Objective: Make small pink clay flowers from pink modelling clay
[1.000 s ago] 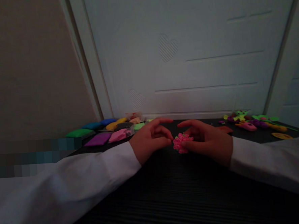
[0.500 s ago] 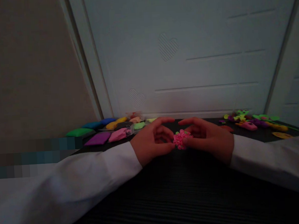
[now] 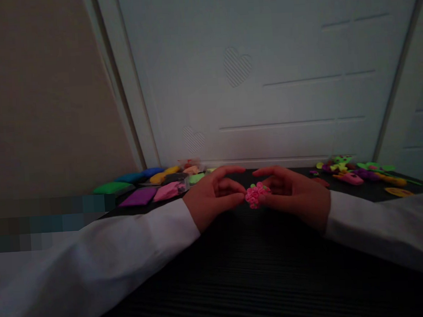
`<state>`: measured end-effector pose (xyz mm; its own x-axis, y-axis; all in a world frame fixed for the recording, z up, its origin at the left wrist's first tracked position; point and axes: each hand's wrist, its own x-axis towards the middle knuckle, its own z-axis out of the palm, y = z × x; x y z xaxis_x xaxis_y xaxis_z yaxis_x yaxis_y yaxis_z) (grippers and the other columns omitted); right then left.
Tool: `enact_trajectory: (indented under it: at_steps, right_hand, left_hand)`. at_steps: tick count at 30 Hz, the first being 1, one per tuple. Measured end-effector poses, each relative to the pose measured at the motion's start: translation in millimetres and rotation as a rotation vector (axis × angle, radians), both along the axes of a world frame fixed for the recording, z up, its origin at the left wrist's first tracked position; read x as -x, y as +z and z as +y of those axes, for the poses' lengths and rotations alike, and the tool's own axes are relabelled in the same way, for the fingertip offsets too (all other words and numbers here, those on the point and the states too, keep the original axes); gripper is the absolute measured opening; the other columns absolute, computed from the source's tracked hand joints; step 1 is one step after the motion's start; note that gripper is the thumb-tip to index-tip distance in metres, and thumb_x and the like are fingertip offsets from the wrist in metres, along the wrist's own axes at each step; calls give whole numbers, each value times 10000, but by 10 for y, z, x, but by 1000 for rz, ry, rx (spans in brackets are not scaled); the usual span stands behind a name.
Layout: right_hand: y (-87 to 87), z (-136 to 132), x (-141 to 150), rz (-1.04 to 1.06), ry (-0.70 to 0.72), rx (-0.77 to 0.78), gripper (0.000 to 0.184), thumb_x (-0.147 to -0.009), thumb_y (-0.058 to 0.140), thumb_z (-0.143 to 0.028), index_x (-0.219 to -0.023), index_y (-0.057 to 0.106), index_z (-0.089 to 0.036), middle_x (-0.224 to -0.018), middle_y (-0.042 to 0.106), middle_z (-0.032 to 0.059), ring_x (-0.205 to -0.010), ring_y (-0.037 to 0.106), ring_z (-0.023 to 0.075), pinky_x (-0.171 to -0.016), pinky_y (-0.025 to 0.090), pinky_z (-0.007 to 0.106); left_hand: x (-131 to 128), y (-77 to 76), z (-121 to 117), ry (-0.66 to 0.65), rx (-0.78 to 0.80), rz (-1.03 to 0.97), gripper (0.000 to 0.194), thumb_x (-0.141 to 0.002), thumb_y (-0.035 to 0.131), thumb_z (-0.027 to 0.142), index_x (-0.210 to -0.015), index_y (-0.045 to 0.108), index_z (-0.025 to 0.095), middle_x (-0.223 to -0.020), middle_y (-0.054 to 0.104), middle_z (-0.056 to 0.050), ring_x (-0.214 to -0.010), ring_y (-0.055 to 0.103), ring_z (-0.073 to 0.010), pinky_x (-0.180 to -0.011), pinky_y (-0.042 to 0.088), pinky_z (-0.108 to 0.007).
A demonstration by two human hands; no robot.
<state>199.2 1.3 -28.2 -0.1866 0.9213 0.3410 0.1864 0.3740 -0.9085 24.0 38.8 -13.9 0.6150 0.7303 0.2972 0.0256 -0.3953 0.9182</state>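
Observation:
Between my two hands is a small pink clay flower cluster (image 3: 256,194) with bits of green at its edge. My right hand (image 3: 295,194) grips it from the right, thumb in front and fingers curled behind. On the other side, the thumb and a finger of my left hand (image 3: 214,196) pinch its left edge. Both index fingers arch above the cluster without touching it. The black tabletop (image 3: 254,270) lies beneath; whether the cluster rests on it I cannot tell.
Clay packs lie at the back left, among them a purple pack (image 3: 138,196), a green pack (image 3: 113,187) and a pink pack (image 3: 167,191). Colourful clay pieces (image 3: 349,178) sit at the back right. A white door panel (image 3: 283,101) rises behind the table.
The flower cluster has turned slightly between my fingers and its lower edge sits a little higher. My left thumb has shifted up slightly against it.

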Motion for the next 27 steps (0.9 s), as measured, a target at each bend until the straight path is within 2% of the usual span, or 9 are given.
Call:
enact_trajectory:
  at_steps: [4, 8, 13, 21, 27]
  right_hand:
    - [9, -3, 2, 12, 21, 1, 415, -654, 602, -159, -1028, 424, -181, -832, 562, 11, -747, 567, 121, -709, 439, 285]
    - [20, -20, 4, 21, 58, 24, 408, -650, 592, -132, -1019, 426, -181, -816, 546, -3, -743, 559, 109, -715, 428, 277]
    - [22, -27, -3, 18, 107, 47, 418, -636, 599, -122, -1010, 424, -186, -801, 533, -12, -738, 546, 105, -715, 420, 273]
    - [21, -25, -3, 19, 122, 48, 423, -644, 604, -127, -1022, 422, -182, -808, 526, -14, -731, 537, 95, -703, 415, 257]
    - [-5, -20, -12, 9, 140, 26, 411, -655, 608, -128, -1020, 427, -186, -817, 542, -13, -742, 549, 90, -707, 426, 249]
  left_hand:
    - [6, -7, 31, -8, 46, -31, 483, -652, 601, 82, -1087, 408, 169, -706, 598, 24, -598, 536, -70, -578, 388, -218]
    - [14, -45, 86, -74, 91, -63, 484, -627, 623, 56, -1061, 443, 176, -679, 623, 30, -599, 553, -65, -584, 386, -206]
    - [29, -82, 147, -139, 107, -50, 502, -606, 644, 65, -1054, 459, 194, -685, 642, 29, -645, 581, -90, -650, 399, -243]
    - [24, -66, 140, -110, 159, -43, 491, -601, 650, 93, -1046, 469, 192, -674, 626, 27, -578, 552, -72, -558, 375, -202]
    - [37, -67, 169, -155, 142, 6, 496, -613, 651, 97, -1056, 461, 213, -690, 626, 26, -637, 576, -94, -650, 397, -254]
